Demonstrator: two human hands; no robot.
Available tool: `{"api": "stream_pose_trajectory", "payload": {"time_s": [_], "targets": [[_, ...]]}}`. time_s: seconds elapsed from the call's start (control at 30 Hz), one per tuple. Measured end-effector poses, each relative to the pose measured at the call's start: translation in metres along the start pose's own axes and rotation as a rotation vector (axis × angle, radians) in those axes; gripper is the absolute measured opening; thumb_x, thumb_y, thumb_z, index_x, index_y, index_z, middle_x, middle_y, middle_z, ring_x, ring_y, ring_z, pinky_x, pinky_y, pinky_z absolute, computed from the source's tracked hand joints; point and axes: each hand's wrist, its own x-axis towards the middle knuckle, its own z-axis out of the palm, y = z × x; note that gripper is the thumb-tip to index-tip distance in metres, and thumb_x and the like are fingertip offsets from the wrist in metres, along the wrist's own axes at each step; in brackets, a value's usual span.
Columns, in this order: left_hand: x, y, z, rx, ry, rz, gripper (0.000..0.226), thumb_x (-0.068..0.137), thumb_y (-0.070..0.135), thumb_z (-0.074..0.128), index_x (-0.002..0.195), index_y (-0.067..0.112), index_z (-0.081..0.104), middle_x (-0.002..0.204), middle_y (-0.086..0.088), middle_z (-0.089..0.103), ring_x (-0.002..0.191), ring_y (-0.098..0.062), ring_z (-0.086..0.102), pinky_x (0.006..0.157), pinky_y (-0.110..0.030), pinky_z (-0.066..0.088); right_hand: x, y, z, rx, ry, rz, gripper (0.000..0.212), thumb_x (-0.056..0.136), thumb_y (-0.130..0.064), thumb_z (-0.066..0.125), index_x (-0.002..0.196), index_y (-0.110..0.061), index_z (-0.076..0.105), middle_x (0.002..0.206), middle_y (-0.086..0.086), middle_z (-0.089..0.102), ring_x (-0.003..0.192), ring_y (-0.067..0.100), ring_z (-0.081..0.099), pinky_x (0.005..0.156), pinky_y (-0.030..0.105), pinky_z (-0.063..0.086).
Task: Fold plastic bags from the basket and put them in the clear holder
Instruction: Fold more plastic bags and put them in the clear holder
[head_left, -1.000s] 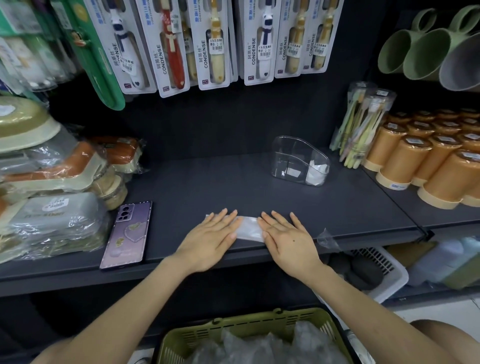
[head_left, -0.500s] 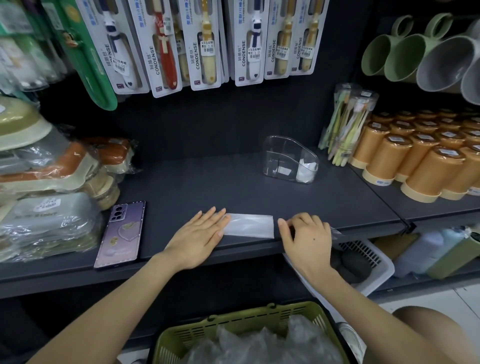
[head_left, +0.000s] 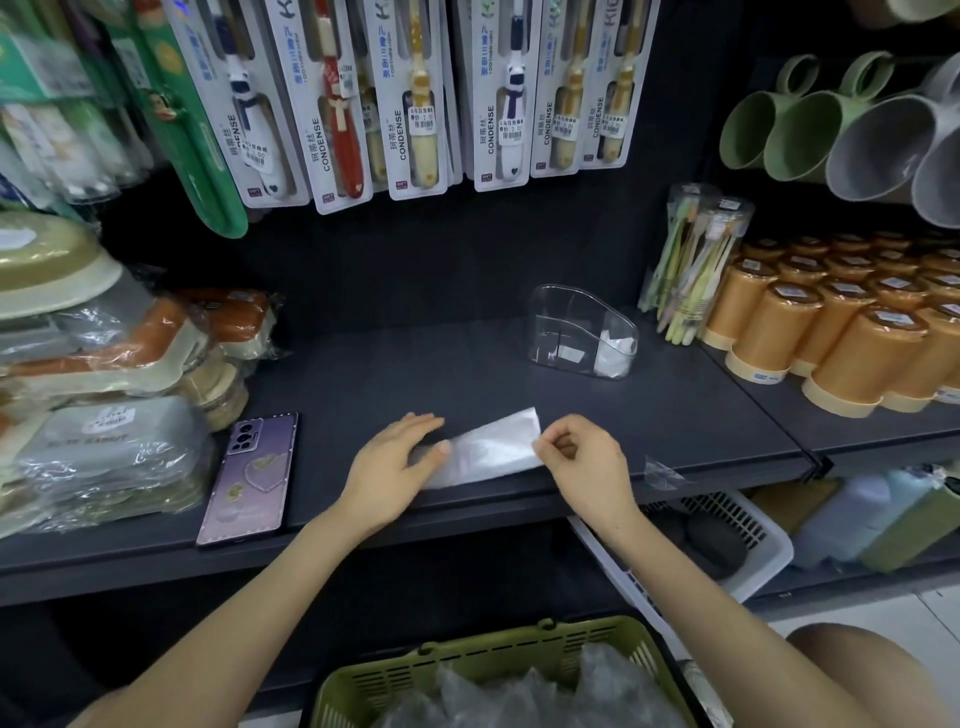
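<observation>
Pinching the right end of the plastic bag, the right hand is seemingly lifting it off the shelf, while the left hand is pressing the other end flat. 1 second ago both palms were smoothing it, so another fold is starting.

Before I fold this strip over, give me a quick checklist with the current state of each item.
1. Left hand presses flat on the left end of the bag: ok.
2. Right hand has a pinch grip on the right end: ok.
3. Bag narrowed to a strip: ok.
4. Strip's layers aligned: cannot tell.
5. Holder upright, behind the bag: ok.
6. Phone apart from the bag: ok.
</observation>
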Motion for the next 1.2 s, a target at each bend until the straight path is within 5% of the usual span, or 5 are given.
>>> {"api": "stream_pose_trajectory", "payload": {"time_s": [0.13,0.27,0.57,0.93,1.2], "targets": [[0.007,0.03,0.0,-0.242,-0.128,-0.001,0.026,0.094,0.031,0.059,0.119,0.025,0.065,0.115,0.019,0.065,0.108,-0.001,0.058,0.097,-0.023,0.043,0.008,-0.015,-0.019,0.03,-0.125,-0.141,0.014,0.087,-0.015,0.066,0.077,-0.021,0.058,0.076,-0.01,0.064,0.073,0.006,0.06,0.074,0.024,0.05],[0.003,0.041,0.003,-0.58,-0.176,-0.081,0.008,0.084,0.008,0.068,0.083,0.0,0.067,0.076,0.001,0.065,0.074,-0.011,0.06,0.073,-0.026,0.046,0.024,-0.028,-0.031,0.059,-0.2,-0.192,0.018,0.085,-0.011,0.065,0.078,-0.026,0.058,0.071,-0.011,0.062,0.07,0.006,0.057,0.075,0.026,0.049],[-0.012,0.055,-0.009,-0.873,-0.087,-0.222,0.009,0.085,-0.004,0.063,0.084,0.004,0.068,0.081,-0.005,0.071,0.079,-0.016,0.068,0.074,-0.026,0.053,0.021,-0.056,-0.037,0.452,-0.344,0.014,0.035,0.09,-0.014,0.065,0.123,-0.017,0.052,0.087,-0.002,0.068,0.08,0.008,0.061,0.074,0.027,0.05],[-0.018,0.07,-0.016,-0.996,-0.054,-0.372,0.011,0.086,0.003,0.065,0.096,0.004,0.07,0.093,-0.008,0.074,0.081,-0.021,0.072,0.063,-0.028,0.056,-0.007,-0.046,-0.007,0.567,-0.351,0.117,0.013,0.087,0.0,0.064,0.096,-0.009,0.067,0.08,0.007,0.07,0.065,0.015,0.062,0.046,0.022,0.044],[-0.016,0.077,-0.032,-1.133,-0.183,-0.324,0.018,0.084,0.006,0.057,0.098,0.003,0.068,0.094,-0.012,0.071,0.084,-0.026,0.069,0.068,-0.034,0.058,-0.01,-0.05,-0.012,0.722,-0.288,-0.029,0.023,0.087,0.007,0.059,0.083,-0.013,0.069,0.077,-0.003,0.067,0.065,0.008,0.059,0.048,0.02,0.042]]}}
